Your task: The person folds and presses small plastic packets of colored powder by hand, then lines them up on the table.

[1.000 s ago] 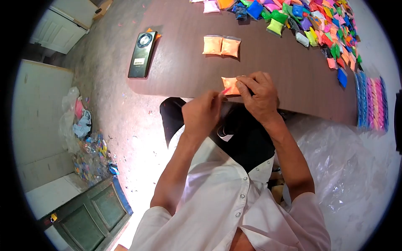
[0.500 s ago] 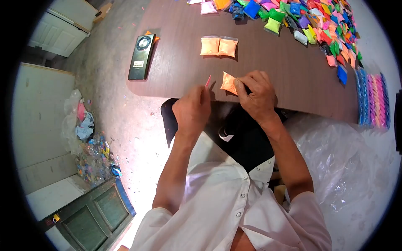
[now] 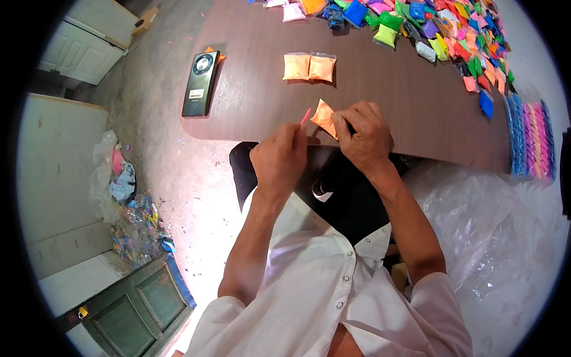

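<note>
Your left hand (image 3: 278,156) holds a stick (image 3: 306,115), grip closed; your right hand (image 3: 364,135) pinches a packet (image 3: 323,116) — whether opened, unclear. Two other packets (image 3: 297,67) on the worktop (image 3: 250,89) look intact.

Brown table (image 3: 250,89) with a phone (image 3: 201,86), two orange packets (image 3: 296,67), many colourful packets (image 3: 431,31)

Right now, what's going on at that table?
The person's right hand grips an orange packet at the near edge of the table. The left hand holds a thin pink stick close beside it. Two other packets, also orange, lie farther in, between a phone on the left and a colourful heap of packets toward the far right.
</note>
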Motion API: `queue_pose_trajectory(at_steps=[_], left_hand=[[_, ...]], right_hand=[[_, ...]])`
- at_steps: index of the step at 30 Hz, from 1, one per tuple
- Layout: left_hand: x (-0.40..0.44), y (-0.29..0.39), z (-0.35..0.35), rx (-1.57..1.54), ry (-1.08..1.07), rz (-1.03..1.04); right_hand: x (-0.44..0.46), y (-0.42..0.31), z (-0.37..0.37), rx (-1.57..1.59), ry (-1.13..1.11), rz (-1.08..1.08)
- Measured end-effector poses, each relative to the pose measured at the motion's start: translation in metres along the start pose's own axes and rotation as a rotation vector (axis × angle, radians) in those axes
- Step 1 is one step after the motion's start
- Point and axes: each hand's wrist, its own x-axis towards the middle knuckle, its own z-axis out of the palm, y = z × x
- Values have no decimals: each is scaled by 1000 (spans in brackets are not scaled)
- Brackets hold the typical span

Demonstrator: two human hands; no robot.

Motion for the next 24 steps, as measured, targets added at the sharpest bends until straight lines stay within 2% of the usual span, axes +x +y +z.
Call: queue_pose_trajectory(at_steps=[6, 13, 15, 22, 24], left_hand=[[0, 11, 9, -125, -48, -7], [7, 6, 8, -71, -106, 58], [14, -3, 5, 12, -180, 20], [28, 0, -4, 55, -185, -76], [24, 8, 2, 3, -157, 53]], right_hand=[[-4, 6, 1, 37, 111, -45], [-10, 4, -3, -15, 3, -160], [-11, 4, -3, -17, 6, -161], [-11, 4, -4, -8, -14, -160], [-12, 4, -3, -3, -16, -160]])
